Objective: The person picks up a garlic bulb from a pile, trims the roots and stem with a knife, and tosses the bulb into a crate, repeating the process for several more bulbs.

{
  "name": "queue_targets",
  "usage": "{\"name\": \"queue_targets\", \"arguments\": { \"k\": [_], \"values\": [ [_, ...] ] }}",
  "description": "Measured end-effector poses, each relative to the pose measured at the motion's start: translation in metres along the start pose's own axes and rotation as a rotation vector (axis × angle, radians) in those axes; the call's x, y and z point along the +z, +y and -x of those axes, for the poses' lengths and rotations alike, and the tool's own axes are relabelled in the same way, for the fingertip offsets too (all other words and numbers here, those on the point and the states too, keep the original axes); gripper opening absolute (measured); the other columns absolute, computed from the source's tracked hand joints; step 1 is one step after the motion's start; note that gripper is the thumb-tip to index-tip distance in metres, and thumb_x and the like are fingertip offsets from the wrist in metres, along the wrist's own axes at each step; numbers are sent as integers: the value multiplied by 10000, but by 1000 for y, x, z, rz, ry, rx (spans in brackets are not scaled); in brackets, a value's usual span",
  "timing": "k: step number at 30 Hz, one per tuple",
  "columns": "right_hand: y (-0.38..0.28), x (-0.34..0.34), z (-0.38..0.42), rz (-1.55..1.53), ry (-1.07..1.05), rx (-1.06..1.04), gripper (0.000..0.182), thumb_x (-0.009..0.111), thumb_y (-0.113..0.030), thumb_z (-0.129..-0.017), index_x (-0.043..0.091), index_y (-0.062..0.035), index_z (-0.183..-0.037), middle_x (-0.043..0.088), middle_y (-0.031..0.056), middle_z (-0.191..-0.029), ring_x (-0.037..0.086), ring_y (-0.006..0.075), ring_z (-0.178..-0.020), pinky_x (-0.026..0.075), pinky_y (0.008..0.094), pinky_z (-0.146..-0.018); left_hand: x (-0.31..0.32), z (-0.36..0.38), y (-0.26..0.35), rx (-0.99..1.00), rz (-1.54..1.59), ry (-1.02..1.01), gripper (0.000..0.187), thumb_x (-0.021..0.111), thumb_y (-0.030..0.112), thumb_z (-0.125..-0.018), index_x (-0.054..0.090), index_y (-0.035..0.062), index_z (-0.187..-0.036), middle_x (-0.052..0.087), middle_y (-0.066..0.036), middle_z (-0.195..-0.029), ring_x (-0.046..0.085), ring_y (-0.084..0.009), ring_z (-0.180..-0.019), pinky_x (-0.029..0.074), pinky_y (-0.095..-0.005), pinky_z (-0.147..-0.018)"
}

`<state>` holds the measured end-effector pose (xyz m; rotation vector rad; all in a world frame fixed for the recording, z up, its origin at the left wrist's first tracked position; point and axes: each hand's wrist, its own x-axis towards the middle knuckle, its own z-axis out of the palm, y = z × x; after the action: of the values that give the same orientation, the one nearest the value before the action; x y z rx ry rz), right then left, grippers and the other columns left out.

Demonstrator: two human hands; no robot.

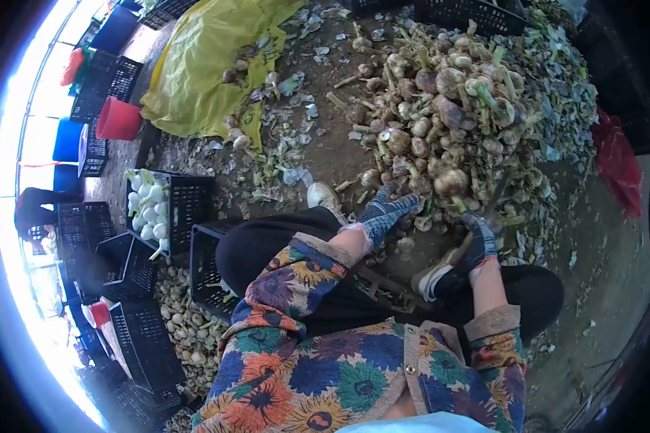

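Note:
A large heap of unpeeled garlic bulbs (pixel 448 108) with stems lies on the ground in front of me. My left hand (pixel 386 216), in a patterned blue-grey glove, reaches to the near edge of the heap, its fingers at the bulbs; whether it grips one is unclear. To its right, my right hand (pixel 478 242), gloved too, is closed at the heap's lower edge beside a green-stemmed bulb. Something long and dark runs up from it, too unclear to name. Both shoes show near the heap, the left shoe (pixel 325 200) beside my left forearm.
A black crate of clean white bulbs (pixel 152 209) stands at the left, with more black crates (pixel 144 339) and loose garlic (pixel 188 325) below. Yellow sheeting (pixel 202 72), a red bucket (pixel 118 120) and a red bag (pixel 616 162) lie farther out. A person (pixel 36 209) is at the far left.

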<state>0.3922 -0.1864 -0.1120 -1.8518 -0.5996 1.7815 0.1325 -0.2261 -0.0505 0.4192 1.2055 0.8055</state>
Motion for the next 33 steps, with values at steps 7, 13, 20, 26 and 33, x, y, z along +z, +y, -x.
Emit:
{"name": "queue_targets", "arguments": {
  "k": [7, 13, 20, 26, 33],
  "values": [
    [-20, 71, 119, -477, -604, 167, 236, 642, -221, -776, 591, -104, -976, 599, 14, -773, 576, 161, -678, 494, 319, -590, 7, 27, 11, 5, 553, -389, 533, 679, 197, -804, 431, 108, -1267, 561, -35, -1114, 570, -148, -984, 521, -303, -779],
    [-12, 50, 89, 292, -364, -322, 281, 680, -239, -747, 614, -53, -947, 652, 94, -840, 635, 223, -765, 500, 352, -628, 9, 33, 18, 220, 342, -314, 666, 712, 177, -774, 346, 87, -1323, 529, -54, -1186, 522, -154, -1081, 445, -286, -910],
    [-74, 33, 142, 1257, -80, -1035, 343, 712, -265, -628, 626, -56, -885, 617, 167, -731, 603, 333, -698, 485, 403, -629, -19, -16, -33, 451, -221, -194, 832, 736, 147, -741, 204, 53, -1374, 478, -112, -1261, 460, -193, -1166, 388, -333, -984],
    [-81, 47, 142, 1525, -204, -1063, 299, 678, -305, -612, 617, -74, -791, 598, 139, -701, 598, 307, -663, 478, 408, -599, -14, -16, -34, 334, 186, -398, 646, 628, 95, -801, 272, 62, -1339, 479, -121, -1263, 472, -208, -1162, 393, -348, -990],
    [-81, 49, 131, 1646, -240, -949, 286, 665, -310, -611, 616, -79, -773, 603, 144, -686, 599, 307, -639, 479, 411, -588, -14, -4, -27, 288, 265, -428, 455, 503, 34, -872, 351, 71, -1299, 480, -133, -1265, 487, -225, -1157, 398, -365, -998]
  ]
}}
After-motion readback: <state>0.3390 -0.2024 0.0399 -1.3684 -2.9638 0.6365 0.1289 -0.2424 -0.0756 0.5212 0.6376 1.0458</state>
